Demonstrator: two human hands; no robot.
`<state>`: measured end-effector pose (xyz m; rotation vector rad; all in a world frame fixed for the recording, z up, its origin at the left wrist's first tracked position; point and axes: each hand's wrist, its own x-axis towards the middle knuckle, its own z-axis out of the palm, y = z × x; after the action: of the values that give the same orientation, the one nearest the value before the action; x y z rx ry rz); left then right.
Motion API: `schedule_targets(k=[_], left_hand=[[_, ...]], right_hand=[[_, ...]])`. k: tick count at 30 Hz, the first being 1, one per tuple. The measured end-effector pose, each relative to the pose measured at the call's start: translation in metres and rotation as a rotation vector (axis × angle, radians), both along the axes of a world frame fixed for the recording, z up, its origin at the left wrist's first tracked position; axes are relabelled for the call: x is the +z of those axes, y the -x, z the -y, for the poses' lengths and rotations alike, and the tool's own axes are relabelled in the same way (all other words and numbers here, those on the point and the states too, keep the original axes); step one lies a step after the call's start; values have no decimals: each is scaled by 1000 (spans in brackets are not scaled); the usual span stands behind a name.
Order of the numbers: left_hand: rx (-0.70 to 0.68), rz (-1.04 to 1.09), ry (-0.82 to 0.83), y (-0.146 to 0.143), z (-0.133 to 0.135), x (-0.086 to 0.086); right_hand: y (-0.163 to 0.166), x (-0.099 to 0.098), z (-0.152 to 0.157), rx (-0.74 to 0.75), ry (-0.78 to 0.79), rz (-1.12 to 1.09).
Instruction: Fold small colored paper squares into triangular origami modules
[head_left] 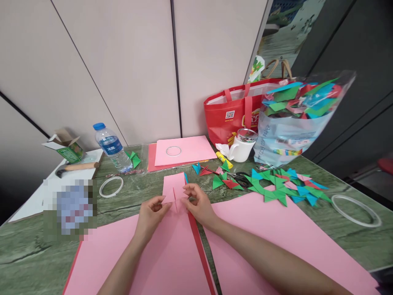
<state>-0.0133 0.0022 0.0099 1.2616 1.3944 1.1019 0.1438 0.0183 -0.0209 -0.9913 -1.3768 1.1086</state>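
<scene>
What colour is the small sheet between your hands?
Pink; the head view shows the small sheet pinched by the left hand and right hand.

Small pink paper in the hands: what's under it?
The small pink paper has its near end over a large pink sheet, its far end over the green table. Anything directly beneath is covered.

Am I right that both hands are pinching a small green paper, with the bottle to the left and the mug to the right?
Not quite: the head view shows the paper is pink, not green. The left hand and right hand do pinch it, with the bottle to the left and the mug to the right.
</scene>
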Motion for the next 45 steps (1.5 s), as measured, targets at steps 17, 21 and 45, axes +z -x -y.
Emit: schedule_targets(k=[17,21,45], left_hand=[[-47,114,80,-5,6,10],[-62,155,24,-10,8,9],[80,-71,-209,-9,8,1]], right_hand=[[1,-3,-1,103,18,-126],[0,0,-1,74,-127,-91],[-3,4,-1,3,-130,1]])
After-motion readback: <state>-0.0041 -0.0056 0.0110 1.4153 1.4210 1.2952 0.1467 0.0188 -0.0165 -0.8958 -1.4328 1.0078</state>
